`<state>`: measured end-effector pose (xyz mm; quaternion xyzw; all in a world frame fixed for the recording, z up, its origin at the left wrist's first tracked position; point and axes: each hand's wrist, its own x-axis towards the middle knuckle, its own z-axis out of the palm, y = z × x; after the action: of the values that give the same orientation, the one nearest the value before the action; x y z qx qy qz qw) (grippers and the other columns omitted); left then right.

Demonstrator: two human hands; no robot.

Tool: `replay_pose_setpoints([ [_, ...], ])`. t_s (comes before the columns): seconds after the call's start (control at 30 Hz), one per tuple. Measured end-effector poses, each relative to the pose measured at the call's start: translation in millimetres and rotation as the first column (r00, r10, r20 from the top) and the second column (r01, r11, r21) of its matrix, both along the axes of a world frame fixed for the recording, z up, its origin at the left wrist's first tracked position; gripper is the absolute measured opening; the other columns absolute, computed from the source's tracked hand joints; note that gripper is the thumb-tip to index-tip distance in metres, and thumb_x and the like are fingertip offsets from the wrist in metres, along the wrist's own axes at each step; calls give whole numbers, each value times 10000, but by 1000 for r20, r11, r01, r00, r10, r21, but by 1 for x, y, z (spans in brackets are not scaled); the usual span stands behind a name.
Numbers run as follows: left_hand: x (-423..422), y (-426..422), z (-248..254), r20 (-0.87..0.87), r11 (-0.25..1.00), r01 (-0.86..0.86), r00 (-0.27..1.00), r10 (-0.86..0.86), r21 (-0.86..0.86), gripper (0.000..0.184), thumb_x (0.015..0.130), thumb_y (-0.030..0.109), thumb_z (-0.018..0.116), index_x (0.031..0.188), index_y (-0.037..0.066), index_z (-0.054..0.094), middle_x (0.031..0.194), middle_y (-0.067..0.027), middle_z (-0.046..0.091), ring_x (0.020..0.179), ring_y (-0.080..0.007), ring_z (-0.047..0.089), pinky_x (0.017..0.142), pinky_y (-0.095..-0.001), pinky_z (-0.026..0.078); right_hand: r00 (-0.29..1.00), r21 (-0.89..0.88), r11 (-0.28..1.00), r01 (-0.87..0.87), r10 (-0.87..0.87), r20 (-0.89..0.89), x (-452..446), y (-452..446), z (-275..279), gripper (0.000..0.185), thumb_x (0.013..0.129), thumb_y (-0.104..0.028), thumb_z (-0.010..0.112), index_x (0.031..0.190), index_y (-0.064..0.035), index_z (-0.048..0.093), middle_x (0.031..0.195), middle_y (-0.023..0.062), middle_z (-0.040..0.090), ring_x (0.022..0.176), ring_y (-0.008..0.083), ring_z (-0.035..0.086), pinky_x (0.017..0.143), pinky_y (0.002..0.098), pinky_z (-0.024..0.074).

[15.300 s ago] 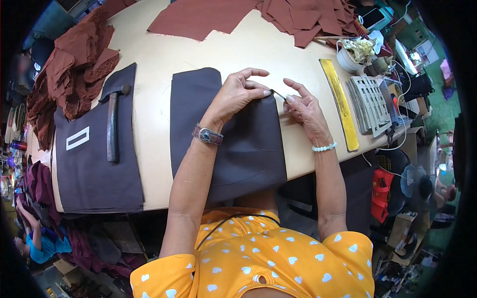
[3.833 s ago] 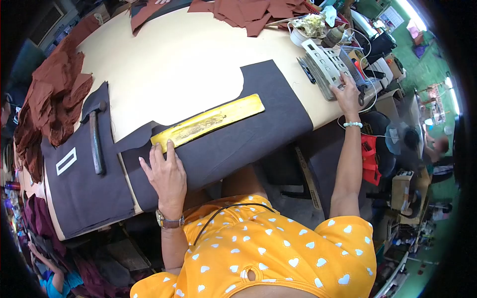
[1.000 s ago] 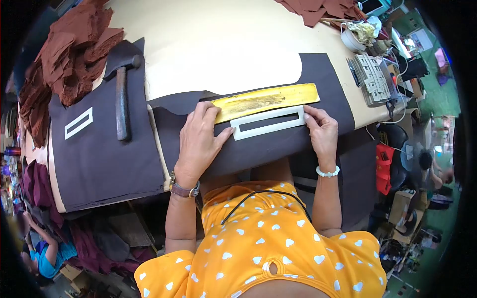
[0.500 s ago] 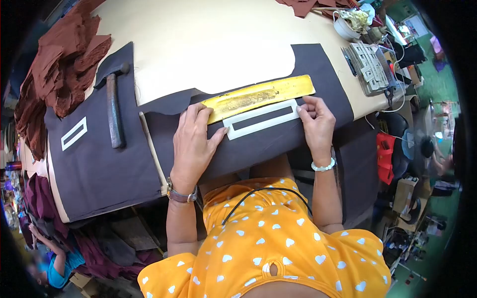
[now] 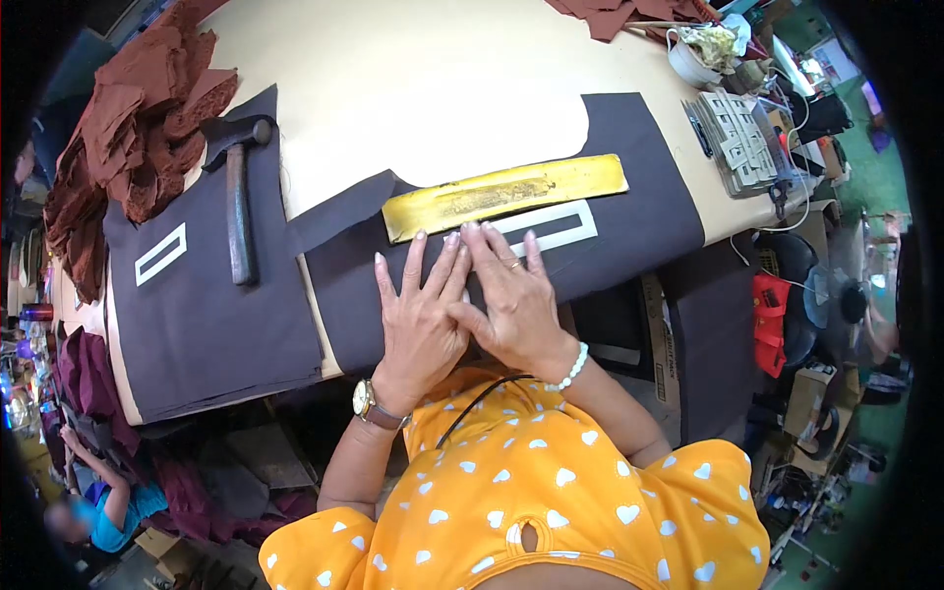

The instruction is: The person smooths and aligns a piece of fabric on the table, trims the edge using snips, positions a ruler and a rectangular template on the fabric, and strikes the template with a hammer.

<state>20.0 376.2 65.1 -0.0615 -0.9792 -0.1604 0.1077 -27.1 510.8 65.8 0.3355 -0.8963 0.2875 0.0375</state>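
My left hand (image 5: 421,320) lies flat on the dark fabric (image 5: 344,258), fingers stretched toward the yellow bar. Beside it, my right hand (image 5: 513,307) is also flat with fingers apart; its fingertips cover the left end of a white rectangular frame (image 5: 570,237). My thumbs meet or overlap. Just above this frame lies a long yellow bar (image 5: 506,192) with a dark, worn middle. Neither hand grips anything. On the fabric stack to the left, a hammer (image 5: 239,206) rests near a second, smaller-looking white frame (image 5: 160,255).
Crumpled rust-brown cloth (image 5: 138,128) is heaped at the back left of the table (image 5: 413,69). At the right edge are a stack of slotted grey-white pieces (image 5: 737,143), scissors (image 5: 780,199) and a white pot (image 5: 690,64). Another person (image 5: 118,501) in blue is at lower left.
My right hand has moved left from the white frame's right end to beside my left hand. My left hand has let go of the yellow bar and frame and now lies lower, flat on the fabric.
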Motion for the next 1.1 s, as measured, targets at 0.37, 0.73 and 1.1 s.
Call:
replay_pose_setpoints([
  [0.37,3,6,1,-39,983,-10,999,3,-186,417,815,192,504,1204,51,556,1328,-71,476,1325,-319,288,1023,-661,51,962,51,968,246,-238,-132,-31,65,-6,708,886,-474,466,1383,-17,254,1306,75,503,1219,234,465,1011,632,209],
  [0.73,1,4,-4,-40,985,8,999,-15,-173,429,862,215,485,1264,64,500,1371,-69,430,1333,-309,272,1028,-653,74,926,115,960,256,-209,-316,-15,42,11,701,848,-426,518,1281,109,381,1284,259,462,1204,343,454,988,652,199],
  [1.1,7,5,-1,-64,970,-22,998,7,-242,402,852,234,507,1218,73,545,1323,-69,479,1324,-310,293,1023,-663,72,961,-3,971,240,-238,-141,-9,74,-12,621,887,-304,528,1373,-3,285,1289,39,528,1210,221,480,1013,645,167],
])
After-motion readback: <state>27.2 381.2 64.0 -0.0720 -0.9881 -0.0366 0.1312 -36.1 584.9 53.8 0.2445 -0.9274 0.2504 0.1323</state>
